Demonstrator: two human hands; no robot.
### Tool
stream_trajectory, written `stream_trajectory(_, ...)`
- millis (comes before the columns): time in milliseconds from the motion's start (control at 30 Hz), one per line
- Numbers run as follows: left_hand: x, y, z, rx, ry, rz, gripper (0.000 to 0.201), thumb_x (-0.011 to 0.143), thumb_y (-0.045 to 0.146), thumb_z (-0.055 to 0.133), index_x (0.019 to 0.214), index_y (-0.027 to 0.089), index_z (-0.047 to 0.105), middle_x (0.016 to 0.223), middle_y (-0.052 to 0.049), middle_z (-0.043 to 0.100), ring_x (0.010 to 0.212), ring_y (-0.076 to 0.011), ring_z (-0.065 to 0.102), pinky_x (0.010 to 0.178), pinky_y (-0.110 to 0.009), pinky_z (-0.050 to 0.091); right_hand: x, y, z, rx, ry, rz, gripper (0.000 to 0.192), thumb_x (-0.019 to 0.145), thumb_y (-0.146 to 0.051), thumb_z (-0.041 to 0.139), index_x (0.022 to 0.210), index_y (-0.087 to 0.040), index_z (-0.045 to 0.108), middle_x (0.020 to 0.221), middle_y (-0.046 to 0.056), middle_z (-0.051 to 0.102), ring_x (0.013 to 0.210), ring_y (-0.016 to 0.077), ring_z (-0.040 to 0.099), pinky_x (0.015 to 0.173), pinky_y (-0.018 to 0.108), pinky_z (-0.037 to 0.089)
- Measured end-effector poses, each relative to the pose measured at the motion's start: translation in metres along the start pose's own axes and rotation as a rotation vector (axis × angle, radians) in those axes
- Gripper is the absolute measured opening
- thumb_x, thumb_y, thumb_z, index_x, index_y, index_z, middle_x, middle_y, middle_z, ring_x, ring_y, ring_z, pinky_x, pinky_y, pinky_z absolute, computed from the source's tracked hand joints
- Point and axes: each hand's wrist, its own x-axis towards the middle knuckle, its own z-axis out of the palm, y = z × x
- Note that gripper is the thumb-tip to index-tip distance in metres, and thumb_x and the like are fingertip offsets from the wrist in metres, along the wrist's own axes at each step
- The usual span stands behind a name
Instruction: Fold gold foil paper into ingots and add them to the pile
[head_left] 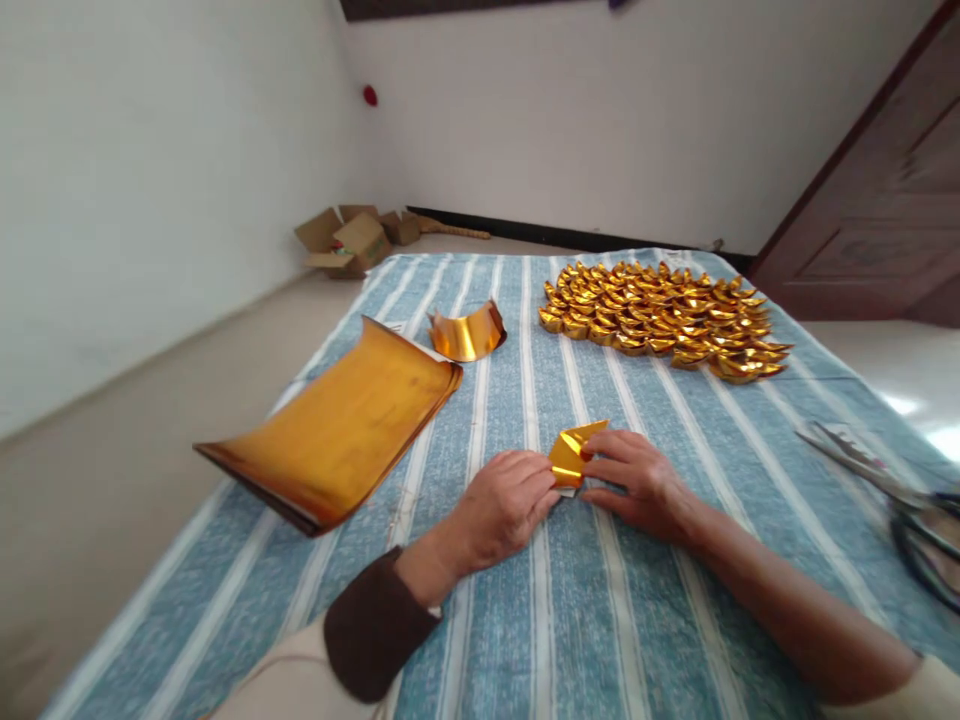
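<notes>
A small piece of gold foil paper [571,452], partly folded, rests on the blue striped cloth [600,600] between my two hands. My left hand [501,508] pinches its left side with the fingertips. My right hand [641,478] presses on its right side. Both hands lie low on the cloth near the middle.
A curled stack of gold foil sheets [337,430] lies to the left, with a small curved gold strip [466,333] behind it. Several folded gold ingots [664,318] are laid out at the back right. Scissors [892,490] lie at the right edge. Cardboard boxes [349,240] sit on the floor.
</notes>
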Motion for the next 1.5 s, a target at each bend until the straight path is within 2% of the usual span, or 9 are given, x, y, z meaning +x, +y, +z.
stream_trajectory(167, -0.002, 0.005, 0.002, 0.03, -0.064, -0.053, 0.023, 0.097, 0.024, 0.044, 0.096, 0.012, 0.064, 0.102, -0.01, 0.07, 0.098, -0.0214, 0.064, 0.089, -0.037, 0.051, -0.002, -0.007, 0.002, -0.095, 0.052, -0.065, 0.019, 0.094, -0.031, 0.055, 0.095, -0.02, 0.07, 0.101, 0.009, 0.069, 0.097, 0.0231, 0.064, 0.083, 0.039, 0.054)
stream_trajectory(500, -0.002, 0.004, 0.007, -0.047, -0.062, -0.145, 0.027, 0.1, 0.025, 0.042, 0.093, 0.014, 0.066, 0.095, -0.008, 0.07, 0.093, -0.0173, 0.064, 0.086, -0.033, 0.049, -0.007, -0.007, 0.004, -0.172, 0.043, -0.115, 0.02, 0.095, -0.023, 0.051, 0.092, -0.022, 0.071, 0.102, 0.008, 0.069, 0.1, 0.0236, 0.064, 0.086, 0.041, 0.056)
stream_trajectory(767, -0.004, 0.006, 0.007, -0.058, -0.08, -0.139, 0.024, 0.093, 0.037, 0.056, 0.093, 0.016, 0.066, 0.097, -0.008, 0.071, 0.095, -0.0196, 0.064, 0.086, -0.034, 0.048, -0.007, -0.007, 0.005, -0.137, 0.08, -0.101, 0.02, 0.095, -0.025, 0.051, 0.091, -0.019, 0.07, 0.099, 0.01, 0.071, 0.096, 0.0249, 0.066, 0.082, 0.041, 0.058)
stream_trajectory(1000, -0.005, 0.007, 0.013, -0.006, -0.054, -0.112, 0.017, 0.094, 0.026, 0.054, 0.089, 0.014, 0.066, 0.097, -0.008, 0.069, 0.094, -0.0195, 0.063, 0.088, -0.034, 0.048, -0.006, -0.008, 0.005, -0.153, 0.087, -0.114, 0.021, 0.095, -0.024, 0.052, 0.087, -0.02, 0.07, 0.098, 0.01, 0.071, 0.095, 0.0243, 0.067, 0.082, 0.041, 0.057)
stream_trajectory(1233, -0.004, 0.012, 0.013, 0.104, -0.062, -0.166, 0.021, 0.092, 0.028, 0.055, 0.081, 0.015, 0.066, 0.088, -0.007, 0.064, 0.082, -0.0187, 0.057, 0.076, -0.034, 0.046, -0.011, -0.005, 0.006, -0.196, 0.051, -0.141, 0.021, 0.093, -0.034, 0.057, 0.096, -0.017, 0.069, 0.103, 0.012, 0.07, 0.099, 0.028, 0.065, 0.084, 0.045, 0.056)
stream_trajectory(1367, -0.005, 0.013, 0.011, 0.11, -0.077, -0.206, 0.02, 0.091, 0.03, 0.058, 0.078, 0.016, 0.065, 0.086, -0.006, 0.062, 0.08, -0.0189, 0.054, 0.073, -0.036, 0.045, -0.01, -0.006, 0.008, -0.237, 0.049, -0.143, 0.017, 0.094, -0.026, 0.054, 0.09, -0.019, 0.068, 0.101, 0.011, 0.07, 0.101, 0.0264, 0.065, 0.086, 0.044, 0.055)
stream_trajectory(1500, -0.007, 0.014, 0.011, 0.068, -0.033, -0.254, 0.017, 0.09, 0.025, 0.059, 0.077, 0.016, 0.066, 0.082, -0.004, 0.06, 0.077, -0.0179, 0.052, 0.071, -0.034, 0.044, -0.005, -0.01, 0.007, -0.274, 0.017, -0.14, 0.02, 0.094, -0.018, 0.049, 0.087, -0.019, 0.067, 0.097, 0.01, 0.069, 0.097, 0.0247, 0.064, 0.083, 0.041, 0.055)
